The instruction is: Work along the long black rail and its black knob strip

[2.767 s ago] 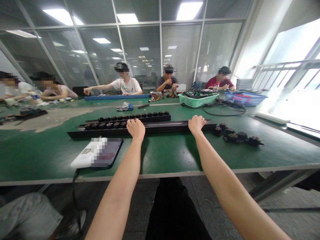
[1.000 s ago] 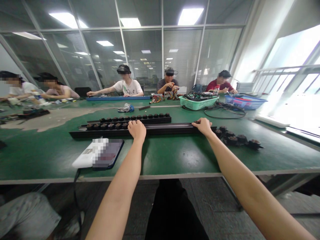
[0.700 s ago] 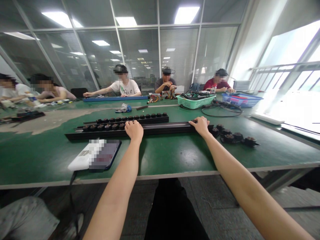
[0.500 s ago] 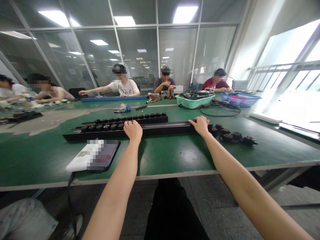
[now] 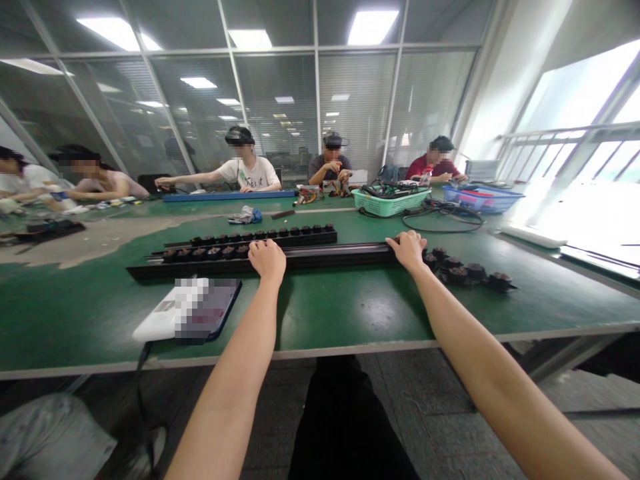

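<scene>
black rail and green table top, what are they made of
The black rail looks like dark anodized aluminium extrusion: satin sheen, straight grooved profile; painted steel is possible. The green table top looks like a glossy rubber mat, peeled away at left, showing a pale surface.

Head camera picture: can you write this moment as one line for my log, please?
left hand: on black rail | right hand: on same rail | right of rail end: black parts

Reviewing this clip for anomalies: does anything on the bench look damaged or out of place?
The green table top has a large beige patch left of the long black rail, its surface apparently peeled away.
</scene>
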A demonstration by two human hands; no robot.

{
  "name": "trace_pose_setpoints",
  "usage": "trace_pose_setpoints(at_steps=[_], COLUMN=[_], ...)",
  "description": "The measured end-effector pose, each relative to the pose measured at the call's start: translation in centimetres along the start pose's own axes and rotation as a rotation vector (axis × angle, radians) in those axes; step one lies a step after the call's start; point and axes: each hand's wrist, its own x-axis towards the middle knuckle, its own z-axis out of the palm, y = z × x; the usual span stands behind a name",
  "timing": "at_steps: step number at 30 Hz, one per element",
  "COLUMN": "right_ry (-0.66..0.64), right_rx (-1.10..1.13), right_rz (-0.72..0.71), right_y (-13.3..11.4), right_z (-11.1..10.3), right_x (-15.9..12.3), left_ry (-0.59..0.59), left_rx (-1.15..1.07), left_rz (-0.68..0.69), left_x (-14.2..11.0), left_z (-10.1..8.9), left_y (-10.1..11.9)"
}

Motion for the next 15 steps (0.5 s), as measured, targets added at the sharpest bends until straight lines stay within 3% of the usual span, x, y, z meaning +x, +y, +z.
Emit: trace_pose_setpoints(at_steps=[15], right_ry=[0.010], right_rx=[-0.002], right_rz=[0.023], right_y=[0.57], right_z=[0.18], right_x=[0.28], left_ry=[-0.005], left_rx=[-0.014], left_rz=[-0.004], left_x=[-0.07], left_z=[-0.09], left_y=[0.07])
